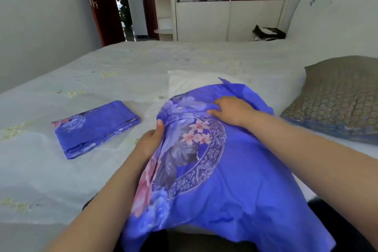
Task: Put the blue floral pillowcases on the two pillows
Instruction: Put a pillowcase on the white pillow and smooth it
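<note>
Two hands work on one blue floral pillowcase, which is pulled over most of a white pillow; only the far end of the pillow pokes out of the open end. The left hand holds the left edge of the pillowcase, with its thumb on top of the cloth. The right hand lies on top near the open end, its fingers bent and bunching the cloth. A little farther left, a second pillowcase lies folded on the bed. To the right rests a brown pillow with no blue case. A wardrobe stands behind.
</note>
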Motion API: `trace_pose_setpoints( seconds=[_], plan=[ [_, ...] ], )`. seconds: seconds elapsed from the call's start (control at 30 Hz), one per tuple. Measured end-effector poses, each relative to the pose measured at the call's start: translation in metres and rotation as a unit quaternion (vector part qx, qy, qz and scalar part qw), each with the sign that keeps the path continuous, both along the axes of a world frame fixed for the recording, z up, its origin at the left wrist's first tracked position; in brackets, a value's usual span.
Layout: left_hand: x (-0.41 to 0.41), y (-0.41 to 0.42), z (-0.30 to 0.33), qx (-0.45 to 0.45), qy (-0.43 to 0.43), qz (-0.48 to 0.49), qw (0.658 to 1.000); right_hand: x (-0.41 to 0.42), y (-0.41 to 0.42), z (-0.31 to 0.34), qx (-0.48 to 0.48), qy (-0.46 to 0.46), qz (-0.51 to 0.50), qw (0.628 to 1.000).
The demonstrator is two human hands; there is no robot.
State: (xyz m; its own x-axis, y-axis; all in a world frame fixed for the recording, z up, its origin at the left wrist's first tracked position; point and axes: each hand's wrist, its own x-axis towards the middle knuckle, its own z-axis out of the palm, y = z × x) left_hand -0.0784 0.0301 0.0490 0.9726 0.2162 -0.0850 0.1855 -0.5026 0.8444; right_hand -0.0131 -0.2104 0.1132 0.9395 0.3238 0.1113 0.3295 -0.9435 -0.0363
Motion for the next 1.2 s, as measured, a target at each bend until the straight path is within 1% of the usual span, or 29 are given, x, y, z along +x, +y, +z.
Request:
trace_pose_setpoints(
  seconds=[0.07, 0.1, 0.2, 0.27, 0.33, 0.37, 0.43, 0.5, 0.57, 0.63, 0.67, 0.7, 0.73, 0.77, 0.8, 0.83, 0.87, 0.9, 0.93, 1.0, 1.07, 1.1, 1.13, 1.2],
  plan=[
    [0.011, -0.004, 0.018, 0.047, -0.005, -0.041, 0.998, 0.008, 0.001, 0.004, 0.042, -0.043, 0.016, 0.998],
    [0.016, -0.006, 0.020, 0.068, -0.017, -0.046, 0.996, 0.011, 0.004, 0.005, 0.055, -0.054, 0.023, 0.997],
    [0.030, -0.006, 0.016, 0.181, -0.030, -0.039, 0.982, 0.009, 0.020, 0.010, 0.066, -0.063, 0.074, 0.993],
    [0.039, -0.012, 0.010, 0.238, -0.037, -0.008, 0.970, 0.015, 0.032, 0.018, 0.035, -0.057, 0.124, 0.990],
    [0.043, -0.017, 0.004, 0.287, -0.064, 0.039, 0.955, 0.030, 0.032, 0.036, -0.035, -0.095, 0.148, 0.984],
    [0.044, -0.018, -0.001, 0.302, -0.083, 0.049, 0.949, 0.044, 0.025, 0.046, -0.072, -0.130, 0.132, 0.980],
    [0.048, -0.009, -0.011, 0.316, -0.108, 0.064, 0.940, 0.075, -0.002, 0.060, -0.107, -0.188, 0.031, 0.976],
    [0.053, 0.009, -0.021, 0.329, -0.089, 0.063, 0.938, 0.088, -0.021, 0.046, -0.125, -0.178, -0.047, 0.975],
    [0.066, 0.025, -0.031, 0.370, -0.017, 0.028, 0.928, 0.091, -0.029, 0.018, -0.098, -0.149, -0.063, 0.982],
    [0.078, 0.034, -0.030, 0.412, 0.056, -0.005, 0.910, 0.088, -0.041, 0.004, 0.012, -0.103, -0.099, 0.990],
    [0.084, 0.035, -0.025, 0.423, 0.065, -0.009, 0.904, 0.086, -0.051, 0.007, 0.080, -0.044, -0.134, 0.987],
    [0.091, 0.034, -0.017, 0.429, 0.052, -0.005, 0.902, 0.084, -0.065, 0.014, 0.139, 0.041, -0.163, 0.976],
    [0.099, 0.030, -0.005, 0.436, 0.016, 0.007, 0.900, 0.082, -0.081, 0.023, 0.185, 0.143, -0.180, 0.955],
    [0.105, 0.025, 0.010, 0.441, -0.029, 0.026, 0.897, 0.079, -0.094, 0.031, 0.217, 0.255, -0.178, 0.925],
    [0.112, 0.017, 0.024, 0.440, -0.078, 0.039, 0.894, 0.075, -0.107, 0.034, 0.244, 0.354, -0.167, 0.887],
    [0.119, 0.006, 0.038, 0.428, -0.120, 0.036, 0.895, 0.071, -0.118, 0.036, 0.257, 0.419, -0.159, 0.856],
    [0.127, -0.007, 0.048, 0.408, -0.143, 0.013, 0.902, 0.069, -0.125, 0.038, 0.251, 0.448, -0.154, 0.844],
    [0.133, -0.022, 0.057, 0.387, -0.150, -0.032, 0.909, 0.069, -0.130, 0.040, 0.227, 0.458, -0.149, 0.846],
    [0.139, -0.036, 0.061, 0.375, -0.138, -0.092, 0.912, 0.069, -0.129, 0.041, 0.190, 0.462, -0.142, 0.855],
    [0.149, -0.060, 0.067, 0.347, -0.075, -0.212, 0.910, 0.072, -0.122, 0.047, 0.087, 0.440, -0.123, 0.885],
    [0.154, -0.072, 0.070, 0.275, -0.023, -0.294, 0.915, 0.078, -0.113, 0.056, -0.013, 0.400, -0.108, 0.910],
    [0.154, -0.073, 0.074, 0.238, -0.018, -0.323, 0.916, 0.080, -0.110, 0.063, -0.042, 0.393, -0.106, 0.912],
    [0.154, -0.071, 0.080, 0.203, -0.010, -0.347, 0.916, 0.084, -0.109, 0.068, -0.059, 0.404, -0.108, 0.906],
    [0.154, -0.061, 0.094, 0.108, 0.013, -0.404, 0.908, 0.088, -0.105, 0.075, -0.102, 0.451, -0.131, 0.877]
  ],
)
